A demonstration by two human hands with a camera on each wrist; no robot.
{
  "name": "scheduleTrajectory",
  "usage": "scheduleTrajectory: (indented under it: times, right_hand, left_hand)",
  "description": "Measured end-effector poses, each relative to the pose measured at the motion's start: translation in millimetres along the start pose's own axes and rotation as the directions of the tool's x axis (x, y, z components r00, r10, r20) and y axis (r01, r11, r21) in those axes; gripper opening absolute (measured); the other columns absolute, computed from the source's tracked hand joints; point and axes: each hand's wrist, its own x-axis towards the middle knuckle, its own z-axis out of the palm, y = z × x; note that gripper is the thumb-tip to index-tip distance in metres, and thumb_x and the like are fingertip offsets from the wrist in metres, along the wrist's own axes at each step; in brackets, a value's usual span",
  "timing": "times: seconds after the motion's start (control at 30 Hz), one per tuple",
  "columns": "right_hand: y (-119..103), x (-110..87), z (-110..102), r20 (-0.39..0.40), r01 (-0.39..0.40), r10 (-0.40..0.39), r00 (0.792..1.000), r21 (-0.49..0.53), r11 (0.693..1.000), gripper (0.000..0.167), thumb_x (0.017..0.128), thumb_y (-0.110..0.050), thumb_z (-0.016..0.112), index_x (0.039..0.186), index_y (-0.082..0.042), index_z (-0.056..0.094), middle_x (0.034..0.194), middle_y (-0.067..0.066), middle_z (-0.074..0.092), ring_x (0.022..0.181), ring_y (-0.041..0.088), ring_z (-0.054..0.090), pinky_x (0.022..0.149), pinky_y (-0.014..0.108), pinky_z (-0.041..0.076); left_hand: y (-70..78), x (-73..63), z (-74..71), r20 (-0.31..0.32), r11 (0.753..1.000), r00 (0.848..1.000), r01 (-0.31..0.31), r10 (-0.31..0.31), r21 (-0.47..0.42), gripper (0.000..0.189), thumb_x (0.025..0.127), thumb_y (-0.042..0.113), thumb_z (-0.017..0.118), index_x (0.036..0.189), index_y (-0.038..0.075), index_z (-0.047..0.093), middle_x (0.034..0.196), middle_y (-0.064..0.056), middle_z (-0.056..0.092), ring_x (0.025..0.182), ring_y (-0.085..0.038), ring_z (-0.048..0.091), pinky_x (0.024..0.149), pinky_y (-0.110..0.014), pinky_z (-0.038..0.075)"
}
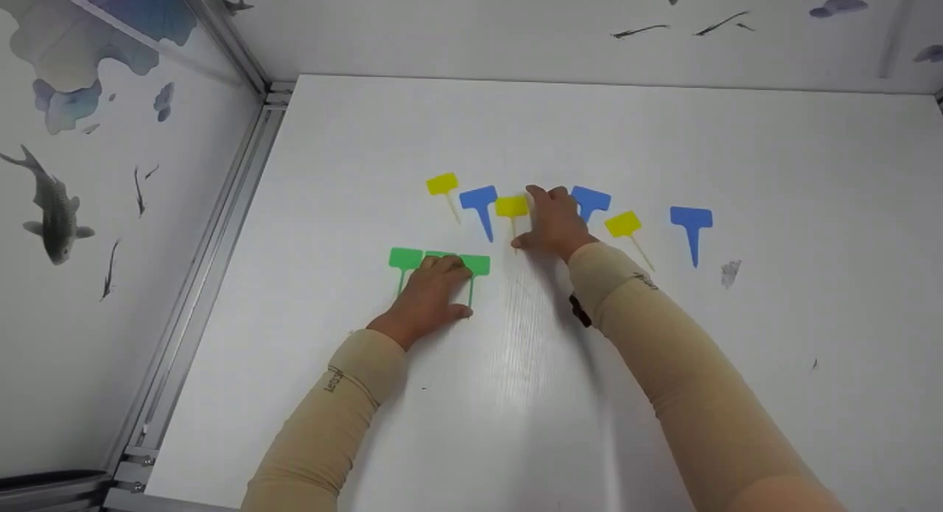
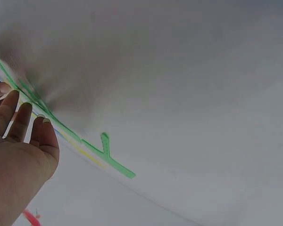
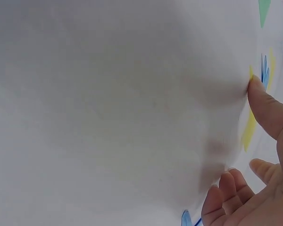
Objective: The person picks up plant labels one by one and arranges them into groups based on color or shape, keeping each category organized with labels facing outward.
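Observation:
Three T-shaped plant labels in green [image 1: 405, 258] lie side by side at the front left of the group. My left hand [image 1: 426, 298] rests over the middle and right ones, covering parts of them; in the left wrist view its fingers lie loosely extended along the green strips [image 2: 66, 128]. My right hand [image 1: 556, 221] is spread beside the middle yellow plant label [image 1: 511, 206]. Its thumb [image 3: 257, 87] touches that label's thin stake near the tip, and the other fingertips are down by the table. A blue plant label [image 1: 591, 199] is partly hidden behind this hand.
Another yellow label [image 1: 442, 183] and a blue one [image 1: 479, 197] lie behind the green row. To the right are a yellow label [image 1: 624, 225] and a blue label [image 1: 691, 218]. The white table [image 1: 810, 291] meets walls at the left and back, with a metal frame [image 1: 254, 140] along the left.

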Motion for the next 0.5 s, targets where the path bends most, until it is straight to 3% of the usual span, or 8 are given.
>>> scheduleTrajectory:
  times: [0.17,0.5]
  right_hand:
    - [-2.3,3.0,-2.7,0.040,-0.033,0.033,0.999,-0.011,0.999,0.089,0.081,-0.033,0.079,0.153,-0.026,0.027,0.149,0.017,0.025,0.131,0.034,0.031,0.109,0.054,0.032]
    - [-4.5,8.7,-6.3,0.081,-0.049,0.053,0.995,-0.054,0.997,0.090,0.079,-0.033,0.080,0.152,-0.025,0.028,0.151,0.018,0.023,0.132,0.034,0.030,0.108,0.057,0.031]
  left_hand:
    - [0.6,-0.1,-0.3,0.003,1.000,1.000,0.014,-0.014,-0.007,0.058,0.085,0.029,0.074,0.137,0.011,0.054,0.144,-0.005,0.045,0.132,-0.025,0.034,0.112,-0.039,0.030]
    - [-0.3,1.0,2.1,0.007,0.999,0.999,0.033,-0.033,-0.026,0.059,0.085,0.030,0.075,0.137,0.013,0.054,0.145,-0.004,0.044,0.133,-0.024,0.033,0.112,-0.039,0.029]
